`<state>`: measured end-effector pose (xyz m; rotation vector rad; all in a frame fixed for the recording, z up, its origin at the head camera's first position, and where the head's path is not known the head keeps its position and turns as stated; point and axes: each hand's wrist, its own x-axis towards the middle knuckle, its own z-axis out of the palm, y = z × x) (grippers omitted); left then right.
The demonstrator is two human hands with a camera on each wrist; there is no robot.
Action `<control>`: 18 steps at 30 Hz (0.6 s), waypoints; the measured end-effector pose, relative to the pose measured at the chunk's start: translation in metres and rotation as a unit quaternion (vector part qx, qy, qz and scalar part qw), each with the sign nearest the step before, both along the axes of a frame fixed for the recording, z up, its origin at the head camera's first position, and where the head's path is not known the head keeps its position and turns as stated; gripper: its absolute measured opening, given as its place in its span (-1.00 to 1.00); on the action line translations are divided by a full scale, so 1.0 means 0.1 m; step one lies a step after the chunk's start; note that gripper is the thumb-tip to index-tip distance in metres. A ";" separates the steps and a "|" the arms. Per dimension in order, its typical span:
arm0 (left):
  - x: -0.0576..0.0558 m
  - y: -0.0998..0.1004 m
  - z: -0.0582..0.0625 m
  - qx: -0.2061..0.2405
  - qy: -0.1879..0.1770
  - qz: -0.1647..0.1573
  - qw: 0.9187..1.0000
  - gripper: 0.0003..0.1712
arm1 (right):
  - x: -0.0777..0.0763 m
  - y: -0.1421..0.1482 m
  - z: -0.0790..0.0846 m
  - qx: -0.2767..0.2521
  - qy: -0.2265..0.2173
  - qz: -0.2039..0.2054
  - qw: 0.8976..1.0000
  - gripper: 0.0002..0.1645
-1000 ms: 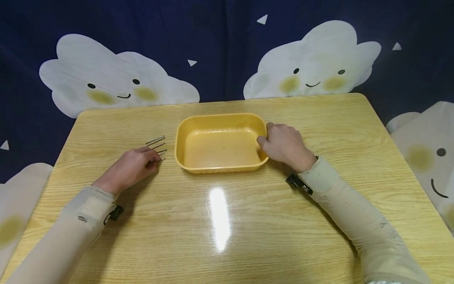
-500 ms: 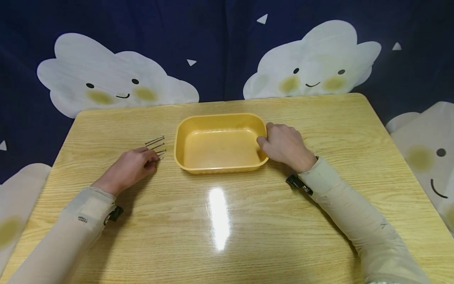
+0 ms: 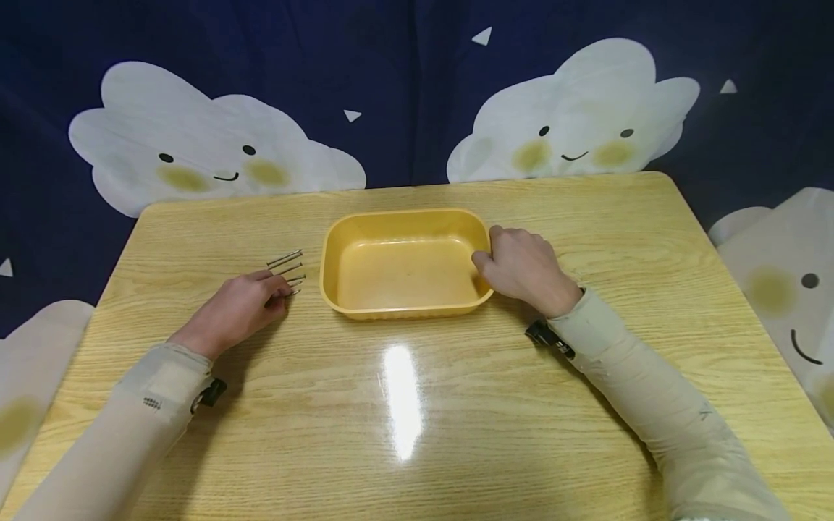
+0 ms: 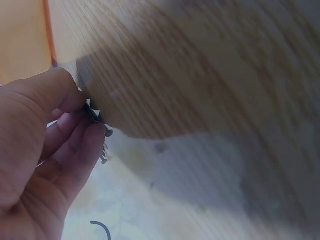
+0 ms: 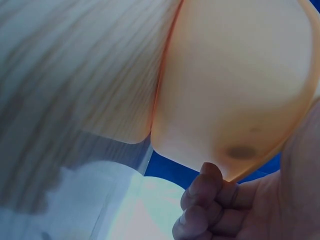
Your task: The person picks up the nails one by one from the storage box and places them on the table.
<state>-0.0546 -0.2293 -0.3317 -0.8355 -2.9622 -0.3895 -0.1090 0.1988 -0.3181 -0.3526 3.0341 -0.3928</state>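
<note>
Several thin metal nails (image 3: 284, 257) lie side by side on the table, left of a yellow plastic tray (image 3: 409, 313). My left hand (image 3: 237, 307) is over the near end of the row, covering parts of some nails. In the left wrist view, thumb and fingers pinch a dark metal nail (image 4: 92, 113), mostly hidden by the fingertips, and nail heads (image 4: 108, 133) poke out beside them. My right hand (image 3: 523, 268) grips the tray's right end, thumb over the rim. The right wrist view shows curled fingers (image 5: 197, 197) at the tray wall (image 5: 200, 100).
The light wood table (image 3: 313, 420) ends at a far edge in front of a dark blue cloth (image 3: 417, 87) printed with clouds. A bright light reflection (image 3: 404, 401) lies on the tabletop in front of the tray. Dark wrist cameras (image 3: 550, 339) hang below both sleeves.
My left hand has shifted very slightly to the left. The right hand and the tray have stayed in place.
</note>
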 end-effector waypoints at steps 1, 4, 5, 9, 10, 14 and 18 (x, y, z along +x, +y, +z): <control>0.00 0.00 0.00 0.000 0.002 0.000 1.000 -0.84 | 0.00 0.00 0.00 0.000 0.000 0.000 1.000 -0.62; 0.01 -0.01 0.00 0.000 0.007 -0.002 1.000 -0.84 | 0.01 0.00 0.01 0.001 -0.001 -0.001 1.000 -0.62; 0.02 -0.01 0.00 0.000 0.009 -0.003 1.000 -0.85 | 0.01 0.00 0.01 0.001 -0.001 -0.001 1.000 -0.61; 0.02 -0.02 0.00 0.000 0.013 -0.005 1.000 -0.85 | 0.02 0.00 0.02 0.001 0.001 0.000 1.000 -0.61; 0.03 -0.02 0.00 0.000 0.012 -0.006 1.000 -0.85 | 0.02 0.00 0.02 0.001 0.001 0.000 1.000 -0.61; 0.04 -0.01 0.02 -0.001 0.008 -0.006 1.000 -0.85 | 0.03 0.00 0.01 0.003 -0.001 0.000 1.000 -0.60; 0.05 -0.02 0.03 0.000 0.027 -0.007 1.000 -0.86 | 0.02 0.00 0.01 0.001 -0.001 -0.001 1.000 -0.60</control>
